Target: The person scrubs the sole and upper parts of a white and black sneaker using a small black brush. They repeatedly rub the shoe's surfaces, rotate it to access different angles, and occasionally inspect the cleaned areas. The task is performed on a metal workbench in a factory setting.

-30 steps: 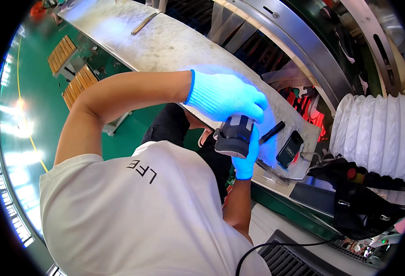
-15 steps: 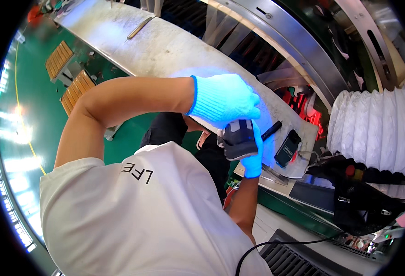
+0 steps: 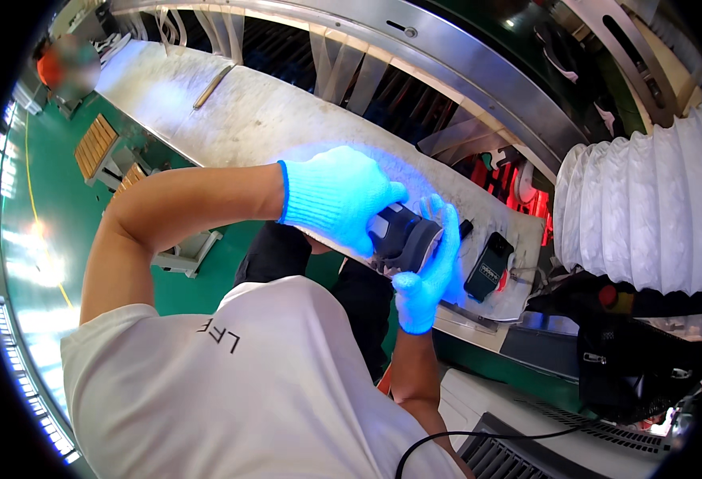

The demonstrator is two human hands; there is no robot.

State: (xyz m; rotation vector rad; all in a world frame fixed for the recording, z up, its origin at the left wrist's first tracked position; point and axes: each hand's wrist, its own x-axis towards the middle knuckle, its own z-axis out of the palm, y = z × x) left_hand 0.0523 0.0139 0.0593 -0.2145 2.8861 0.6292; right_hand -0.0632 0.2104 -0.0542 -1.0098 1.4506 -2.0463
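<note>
A dark grey shoe (image 3: 405,239) with a pale patch is held over the near edge of the bench. My left hand (image 3: 341,193), in a white knit glove lit blue, has its fingers closed around one end of it. My right hand (image 3: 438,271), gloved alike, has its thumb and fingers spread around the other end, with the palm turned toward the shoe; whether it touches is hard to tell. Just past the right fingers lies a short black stick-like object (image 3: 466,229). A dark phone (image 3: 490,267) rests to its right.
The pale worktop (image 3: 271,120) carries a slim tool (image 3: 213,88) at far left. Behind runs a metal machine with clear strip curtains (image 3: 343,68) and a red-lit opening. A white ribbed duct (image 3: 646,215) and black bag (image 3: 630,351) are right; slatted stools (image 3: 97,148) stand left.
Both hands and the shoe have shifted slightly; the shoe has turned. My left hand has moved left and down on it. My right hand's fingers, wrapped behind the shoe before, are now spread.
</note>
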